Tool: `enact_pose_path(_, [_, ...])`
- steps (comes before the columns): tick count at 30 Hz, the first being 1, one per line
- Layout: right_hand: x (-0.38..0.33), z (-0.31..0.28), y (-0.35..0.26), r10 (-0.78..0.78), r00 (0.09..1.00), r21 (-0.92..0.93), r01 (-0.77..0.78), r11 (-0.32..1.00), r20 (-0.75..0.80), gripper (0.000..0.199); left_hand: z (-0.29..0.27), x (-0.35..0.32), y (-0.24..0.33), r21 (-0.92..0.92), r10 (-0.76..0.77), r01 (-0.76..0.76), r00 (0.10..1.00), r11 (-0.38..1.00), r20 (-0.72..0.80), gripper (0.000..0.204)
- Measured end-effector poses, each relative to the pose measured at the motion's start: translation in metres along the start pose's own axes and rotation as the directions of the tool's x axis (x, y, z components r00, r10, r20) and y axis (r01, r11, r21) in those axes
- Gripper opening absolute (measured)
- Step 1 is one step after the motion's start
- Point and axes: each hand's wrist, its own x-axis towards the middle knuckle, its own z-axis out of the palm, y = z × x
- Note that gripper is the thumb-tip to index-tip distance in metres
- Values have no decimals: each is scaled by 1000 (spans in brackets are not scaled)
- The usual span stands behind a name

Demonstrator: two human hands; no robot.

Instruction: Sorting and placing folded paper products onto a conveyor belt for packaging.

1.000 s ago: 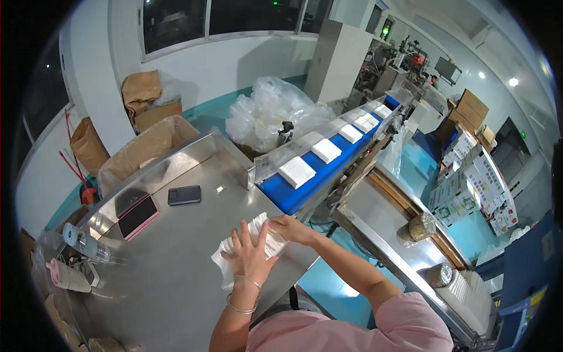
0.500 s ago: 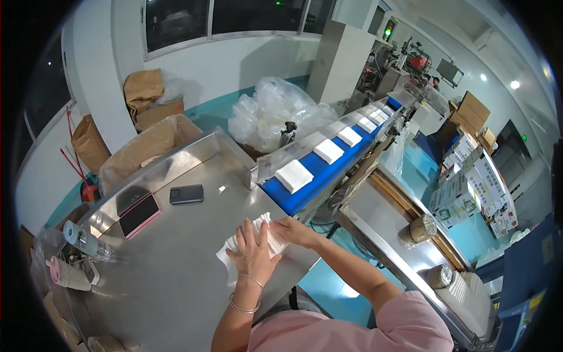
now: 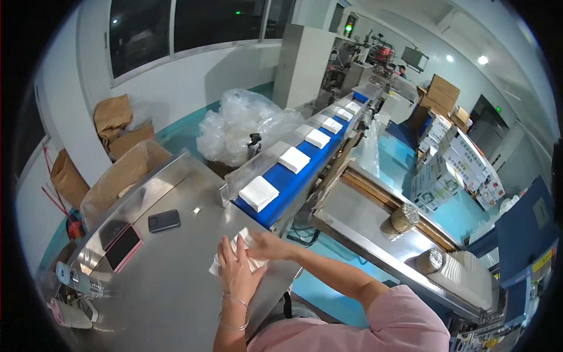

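Note:
A stack of thin white folded paper sheets, like napkins (image 3: pixel 216 267), lies on the steel table near its right edge, under both hands. My left hand (image 3: pixel 236 273) rests on top of the stack with its fingers spread, a bangle at the wrist. From the right, my right hand (image 3: pixel 267 246) closes round the stack's far side. Its fingertips are partly hidden between the paper and my left fingers. Just beyond the hands ends a blue conveyor belt (image 3: pixel 287 189), which carries a row of white paper stacks; the nearest stack (image 3: pixel 258 193) lies close to the belt's near end.
The steel table (image 3: pixel 158 281) holds a dark phone (image 3: pixel 163 221), a pink-edged phone (image 3: pixel 124 249), a water bottle (image 3: pixel 79 280) and a pink-lidded cup (image 3: pixel 70 314). Right of the belt, a steel bench (image 3: pixel 352 205) bears wrapped rolls (image 3: pixel 404 218). Clear plastic bags (image 3: pixel 243 126) heap behind the table.
My right hand has moved from the stack's right edge further over its top. The fanned sheet edges seen earlier are now mostly covered. The whole view has shifted, moving the scene leftward.

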Motion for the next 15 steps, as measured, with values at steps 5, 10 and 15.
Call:
enact_pose_path(5, [2, -7, -11, 131, 988, -154, -118, 981, 82, 31, 1, -1, 7, 62, 6, -8, 999, 998, 36, 83])
enact_pose_path(10, [-10, -5, -21, 54, 997, -51, -51, 997, 49, 42, 3, -2, 10, -2, -8, 9, 996, 1000, 84, 91])
enact_pose_path(15, [0, -16, -8, 219, 965, -191, -190, 963, 143, 53, 1, -3, 14, -7, -7, 8, 995, 1000, 95, 92])
